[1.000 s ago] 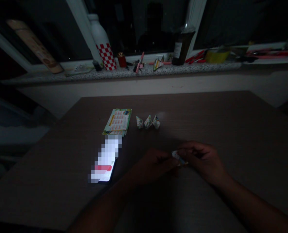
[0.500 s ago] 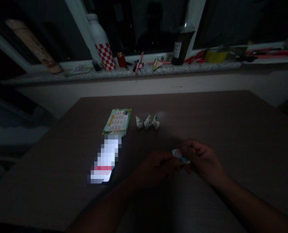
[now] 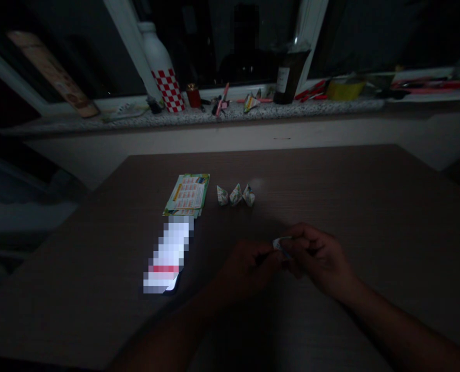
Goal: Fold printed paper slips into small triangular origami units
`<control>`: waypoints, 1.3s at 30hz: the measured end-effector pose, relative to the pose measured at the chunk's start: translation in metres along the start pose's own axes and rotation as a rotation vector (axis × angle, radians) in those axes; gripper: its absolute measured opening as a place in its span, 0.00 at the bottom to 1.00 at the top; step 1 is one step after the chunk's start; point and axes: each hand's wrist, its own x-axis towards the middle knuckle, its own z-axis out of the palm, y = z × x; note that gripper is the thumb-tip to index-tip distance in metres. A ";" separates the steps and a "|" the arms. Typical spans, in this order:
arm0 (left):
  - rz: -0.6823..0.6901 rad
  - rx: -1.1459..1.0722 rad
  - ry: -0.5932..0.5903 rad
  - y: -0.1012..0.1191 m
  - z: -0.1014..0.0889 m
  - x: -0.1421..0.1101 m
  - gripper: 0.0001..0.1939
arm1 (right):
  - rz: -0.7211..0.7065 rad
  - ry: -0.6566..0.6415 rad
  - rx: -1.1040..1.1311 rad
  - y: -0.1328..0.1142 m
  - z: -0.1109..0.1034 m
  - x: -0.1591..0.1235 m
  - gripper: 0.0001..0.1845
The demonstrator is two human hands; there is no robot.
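Between my fingertips is a small folded piece of printed paper (image 3: pixel 278 243), mostly covered by my fingers. My left hand (image 3: pixel 249 266) pinches its left side. My right hand (image 3: pixel 318 256) grips it from the right, with the thumb lying across its front. Beyond my hands, three small folded paper pieces (image 3: pixel 235 195) with pointed tips stand in a row on the table. To their left lies a stack of printed paper cards (image 3: pixel 189 194) with green edges. A lit phone (image 3: pixel 170 253) rests just in front of that stack, its screen blurred out.
The dark wooden table (image 3: pixel 330 181) ends before a granite windowsill (image 3: pixel 199 116). On the sill stand a red-and-white checkered bottle (image 3: pixel 163 72), a small red jar (image 3: pixel 193 96), a dark labelled container (image 3: pixel 287 77), a folded paper piece (image 3: pixel 251 102) and a yellow roll (image 3: pixel 345 89).
My right thumb and fingers have shifted left over the folded paper, so less of it shows. Both hands keep hold of it. The other things stay where they were.
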 end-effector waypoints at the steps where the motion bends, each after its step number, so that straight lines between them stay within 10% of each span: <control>1: 0.013 0.003 -0.005 0.000 0.001 0.000 0.17 | -0.008 0.011 -0.013 0.000 0.001 -0.001 0.14; 14: 0.006 0.066 0.121 -0.004 -0.003 -0.003 0.19 | -0.069 -0.186 -0.175 0.005 -0.008 0.002 0.21; 21: 0.076 0.241 0.172 -0.005 0.003 0.000 0.16 | -0.350 -0.073 -0.550 0.004 -0.010 0.000 0.19; 39: 0.077 0.222 0.184 -0.005 -0.002 0.002 0.17 | -0.147 -0.158 -0.254 0.007 -0.001 0.006 0.21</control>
